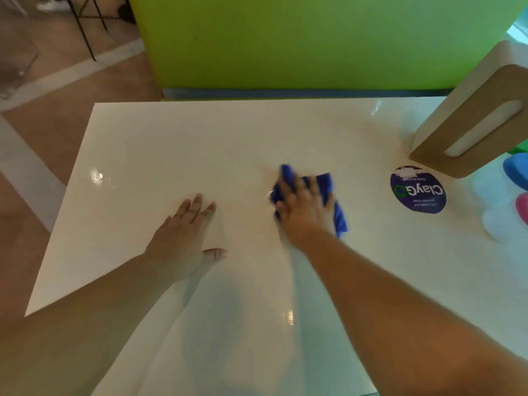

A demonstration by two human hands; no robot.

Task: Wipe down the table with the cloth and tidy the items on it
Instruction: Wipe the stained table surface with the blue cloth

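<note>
Two bare forearms are reaching in from the near edge across a glossy cream table point(160, 144). Nearest on the left side, the left hand point(183, 238) is lying flat on the surface, fingers loosely spread, thumb pointing right, holding nothing and apparently bracing the body. A little farther and to the right, the right hand point(303, 207) is pressing palm-down on a crumpled blue cloth point(338, 215), fingers spread over it rather than pinching it; blue folds are sticking out past the fingertips and at the right of the wrist. The hand and cloth are blurred, which suggests a wiping stroke near the middle of the table.

Farther right, a round dark sticker point(417, 190) with white lettering is lying flat on the tabletop. Just beyond it, a tall tan wooden holder point(457, 118) with a long slot is standing at the far right. At the right edge, a blue object point(517, 170) and a pink object point(523, 205) are partly cut off, too blurred to identify. Beyond the table, a bright green panel point(285, 38) is rising at the far side, with brown floor at the left.

Judging from this, wiping is under way and the tidying is not yet done. A wide stroke to the right could knock the upright holder or push the coloured items off the edge. With the cloth only pressed, not gripped, it could bunch and slip out from under the palm.
</note>
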